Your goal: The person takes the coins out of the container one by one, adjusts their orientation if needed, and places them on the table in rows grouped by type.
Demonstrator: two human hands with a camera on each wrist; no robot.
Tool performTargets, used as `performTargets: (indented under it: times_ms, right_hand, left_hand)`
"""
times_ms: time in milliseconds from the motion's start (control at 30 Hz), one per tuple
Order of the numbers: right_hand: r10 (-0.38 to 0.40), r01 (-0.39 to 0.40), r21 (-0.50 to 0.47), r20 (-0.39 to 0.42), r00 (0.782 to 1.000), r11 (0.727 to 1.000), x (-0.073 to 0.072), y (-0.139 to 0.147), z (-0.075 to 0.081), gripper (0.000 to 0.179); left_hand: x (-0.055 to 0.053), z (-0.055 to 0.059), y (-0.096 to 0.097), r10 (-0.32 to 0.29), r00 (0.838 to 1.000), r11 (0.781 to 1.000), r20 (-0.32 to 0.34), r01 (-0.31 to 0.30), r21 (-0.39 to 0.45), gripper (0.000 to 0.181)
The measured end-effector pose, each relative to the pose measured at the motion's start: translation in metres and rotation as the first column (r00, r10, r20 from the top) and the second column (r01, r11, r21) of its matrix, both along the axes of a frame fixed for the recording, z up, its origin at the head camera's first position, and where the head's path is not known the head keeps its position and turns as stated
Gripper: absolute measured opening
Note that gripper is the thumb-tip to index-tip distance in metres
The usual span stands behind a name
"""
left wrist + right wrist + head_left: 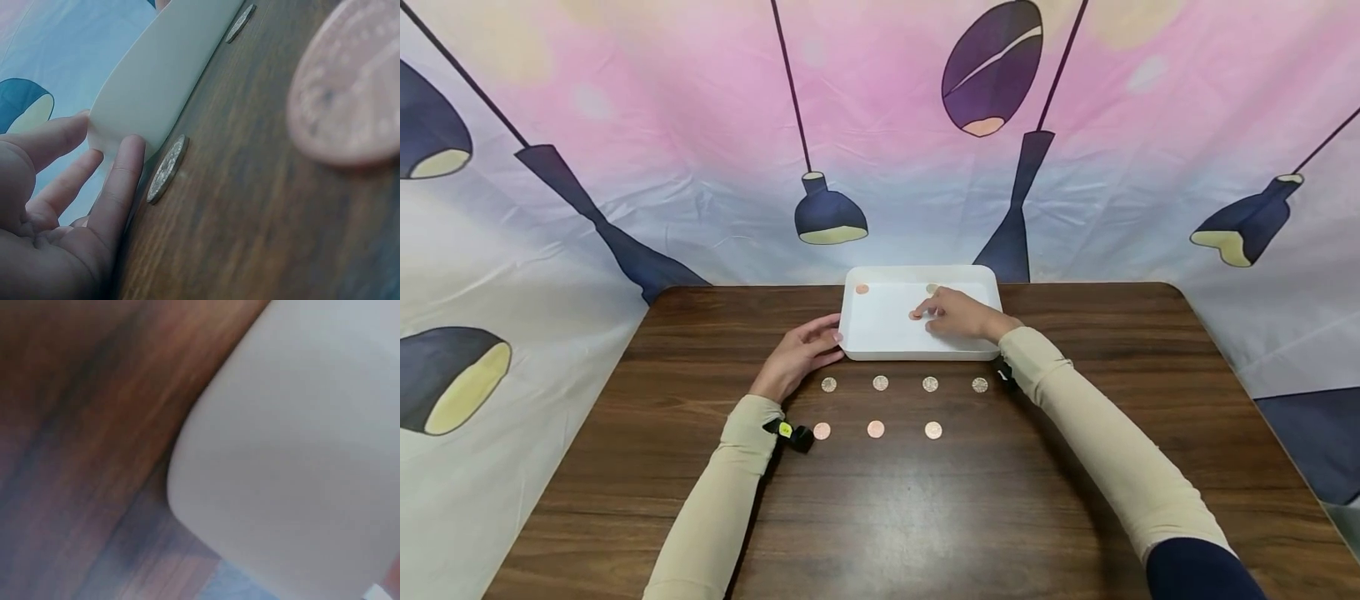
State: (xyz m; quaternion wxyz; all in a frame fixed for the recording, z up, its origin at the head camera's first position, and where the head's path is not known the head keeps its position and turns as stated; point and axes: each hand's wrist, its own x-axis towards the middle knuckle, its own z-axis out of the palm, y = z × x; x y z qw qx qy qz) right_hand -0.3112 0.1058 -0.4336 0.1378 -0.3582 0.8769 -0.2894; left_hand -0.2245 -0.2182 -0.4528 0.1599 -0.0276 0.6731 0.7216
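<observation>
A white tray [887, 333] lies at the back of the table. My left hand [801, 354] is at its left front corner, the fairly straight fingers touching the outer wall [150, 75]. My right hand [962, 317] reaches over the tray from the right, with a copper-coloured coin [915, 316] at its curled fingertips. Another copper-coloured coin [862, 289] lies in the tray's back left, and a silvery coin [932, 288] is partly hidden behind the right hand. In the right wrist view only the tray's wall [281, 456] fills the right side; the fingers are out of sight.
On the brown wooden table [910, 525], a row of silvery coins [881, 383] lies before the tray. Nearer is a row of three copper-coloured coins [876, 429], the leftmost close to the left wrist camera [802, 439]. A printed cloth [730, 150] hangs behind.
</observation>
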Motion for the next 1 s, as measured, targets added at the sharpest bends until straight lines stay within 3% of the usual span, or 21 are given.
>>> performTargets:
  times_ms: [167,333,467,600,700,1000]
  right_hand:
    - [0.021,-0.024,-0.033,-0.096,0.995,0.999,0.01,-0.002,0.001,0.029]
    - [-0.119,0.124,-0.101,0.057,0.991,0.987,0.017,-0.005,0.0,0.023]
    - [-0.205,0.237,-0.152,0.198,0.959,0.96,0.017,-0.009,-0.005,0.027]
    - [-0.267,0.324,-0.174,0.287,0.92,0.93,0.015,-0.011,-0.011,0.034]
    - [-0.29,0.35,-0.164,0.302,0.908,0.923,0.014,-0.013,-0.013,0.034]
    - [-0.333,0.377,-0.121,0.279,0.901,0.918,0.012,-0.016,-0.012,0.03]
  left_hand:
    - [-0.001,-0.002,0.0,0.006,1.0,1.0,0.009,-0.006,-0.007,0.054]
    - [-0.002,-0.001,-0.001,0.006,1.0,1.0,0.01,-0.006,-0.014,0.054]
    - [-0.001,-0.001,-0.002,0.013,1.0,1.0,0.007,-0.013,-0.02,0.054]
    - [-0.001,-0.004,-0.002,0.0,1.0,1.0,0.01,0.0,-0.02,0.055]
    - [-0.001,-0.005,-0.001,-0.009,1.0,1.0,0.006,0.009,-0.016,0.055]
    - [-0.003,-0.003,0.001,-0.003,1.0,1.0,0.007,0.003,-0.017,0.054]
